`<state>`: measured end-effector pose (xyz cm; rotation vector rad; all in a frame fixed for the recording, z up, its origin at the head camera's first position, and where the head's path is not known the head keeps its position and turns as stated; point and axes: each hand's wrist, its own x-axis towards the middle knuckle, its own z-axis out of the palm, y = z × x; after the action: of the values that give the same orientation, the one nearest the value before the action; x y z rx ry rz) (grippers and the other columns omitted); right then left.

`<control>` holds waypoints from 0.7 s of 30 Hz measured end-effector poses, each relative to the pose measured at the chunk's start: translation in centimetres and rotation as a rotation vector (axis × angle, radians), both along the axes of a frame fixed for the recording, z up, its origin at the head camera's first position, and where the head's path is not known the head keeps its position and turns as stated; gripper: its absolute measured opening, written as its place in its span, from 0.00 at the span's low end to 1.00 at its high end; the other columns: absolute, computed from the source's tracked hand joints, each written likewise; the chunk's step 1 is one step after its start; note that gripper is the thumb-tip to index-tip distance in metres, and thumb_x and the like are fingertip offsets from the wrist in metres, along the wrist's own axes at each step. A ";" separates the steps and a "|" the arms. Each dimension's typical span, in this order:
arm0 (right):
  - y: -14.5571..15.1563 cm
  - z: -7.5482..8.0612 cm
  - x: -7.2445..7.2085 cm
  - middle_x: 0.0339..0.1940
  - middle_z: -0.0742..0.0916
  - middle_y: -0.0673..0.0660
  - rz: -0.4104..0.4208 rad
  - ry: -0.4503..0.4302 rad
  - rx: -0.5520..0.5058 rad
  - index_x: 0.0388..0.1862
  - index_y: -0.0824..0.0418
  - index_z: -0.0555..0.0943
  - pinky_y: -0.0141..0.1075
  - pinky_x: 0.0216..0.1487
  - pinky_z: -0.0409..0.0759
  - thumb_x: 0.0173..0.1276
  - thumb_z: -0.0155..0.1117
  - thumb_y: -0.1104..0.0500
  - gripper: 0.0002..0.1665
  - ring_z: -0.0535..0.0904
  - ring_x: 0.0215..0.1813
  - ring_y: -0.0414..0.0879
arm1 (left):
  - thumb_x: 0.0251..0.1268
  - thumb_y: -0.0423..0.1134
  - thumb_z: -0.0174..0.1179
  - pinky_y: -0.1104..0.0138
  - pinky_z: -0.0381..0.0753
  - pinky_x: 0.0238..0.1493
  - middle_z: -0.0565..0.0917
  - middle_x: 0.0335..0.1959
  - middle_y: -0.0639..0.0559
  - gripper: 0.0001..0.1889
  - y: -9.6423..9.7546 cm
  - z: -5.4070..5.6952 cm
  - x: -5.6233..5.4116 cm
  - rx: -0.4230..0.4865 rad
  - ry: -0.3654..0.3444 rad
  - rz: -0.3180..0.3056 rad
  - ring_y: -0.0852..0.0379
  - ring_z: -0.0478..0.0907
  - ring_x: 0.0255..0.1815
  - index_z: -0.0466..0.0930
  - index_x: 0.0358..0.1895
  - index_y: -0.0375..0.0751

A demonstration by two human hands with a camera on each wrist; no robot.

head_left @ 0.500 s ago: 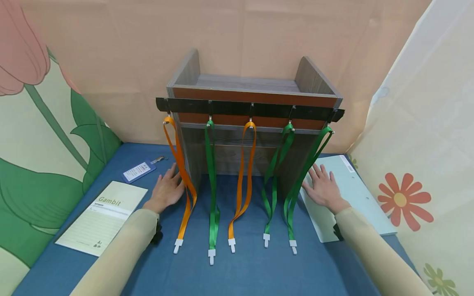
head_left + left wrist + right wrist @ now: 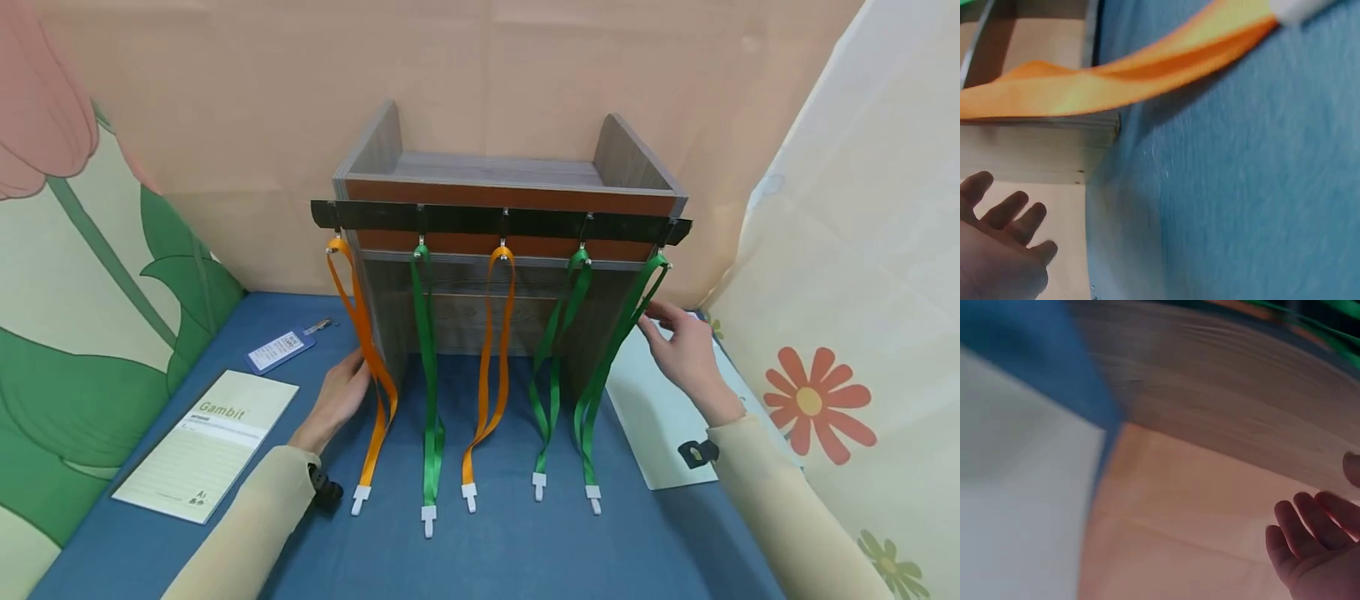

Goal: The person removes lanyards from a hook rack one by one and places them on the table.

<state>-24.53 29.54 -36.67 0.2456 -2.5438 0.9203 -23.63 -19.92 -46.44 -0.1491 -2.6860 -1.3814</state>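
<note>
Lanyards (image 2: 428,333) hung from the black hook bar (image 2: 465,220), upper centre of the frame, could snag or slip off if a hand brushed one or jolted the shelf unit (image 2: 517,185)
Left hand (image 2: 341,400), centre left, sits beside the leftmost orange lanyard, fingers loosely spread; right hand (image 2: 690,358), centre right, angles inward near the outermost green lanyard, fingers softly bent, holding nothing visible

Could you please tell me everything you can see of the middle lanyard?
The middle lanyard is a flat, fabric-looking orange ribbon, hung as a long loop from the central hook of the black strip across the grey wood-grain shelf. Its strands slant slightly to the picture's left, meeting at a white clip. Neither the left hand nor the right hand touches it.
</note>
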 end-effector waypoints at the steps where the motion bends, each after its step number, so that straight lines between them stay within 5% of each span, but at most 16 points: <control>1: -0.1 0.7 0.3 0.53 0.83 0.61 0.002 0.018 -0.026 0.61 0.61 0.77 0.51 0.50 0.76 0.72 0.56 0.46 0.26 0.78 0.52 0.56 | 0.72 0.64 0.36 0.48 0.64 0.57 0.78 0.53 0.45 0.29 0.1 0.0 0.2 0.014 0.003 0.004 0.45 0.70 0.55 0.74 0.60 0.50; 8: -1.1 4.9 2.7 0.52 0.83 0.60 0.064 0.134 -0.200 0.61 0.63 0.78 0.25 0.44 0.74 0.73 0.56 0.55 0.21 0.78 0.47 0.42 | 0.75 0.60 0.37 0.47 0.63 0.60 0.74 0.61 0.41 0.29 0.6 -0.2 1.5 0.085 0.029 -0.011 0.42 0.69 0.60 0.67 0.70 0.49; 15: -2.2 7.7 4.3 0.53 0.83 0.59 0.158 0.241 -0.257 0.61 0.62 0.78 0.26 0.49 0.74 0.71 0.57 0.64 0.20 0.79 0.51 0.41 | 0.75 0.59 0.40 0.47 0.62 0.61 0.71 0.65 0.44 0.28 1.0 -0.6 2.0 0.130 0.055 -0.035 0.44 0.67 0.63 0.62 0.73 0.55; 21: -2.7 9.0 4.9 0.55 0.83 0.58 0.168 0.256 -0.272 0.61 0.63 0.78 0.27 0.50 0.74 0.68 0.60 0.66 0.21 0.79 0.53 0.41 | 0.76 0.51 0.44 0.50 0.62 0.63 0.70 0.66 0.45 0.25 1.6 0.9 2.5 0.267 0.066 -0.076 0.47 0.66 0.64 0.61 0.73 0.54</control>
<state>-19.65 26.88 -27.66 0.4668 -2.1612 1.2018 -21.09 -18.31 -45.54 -0.2692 -2.4371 -1.7079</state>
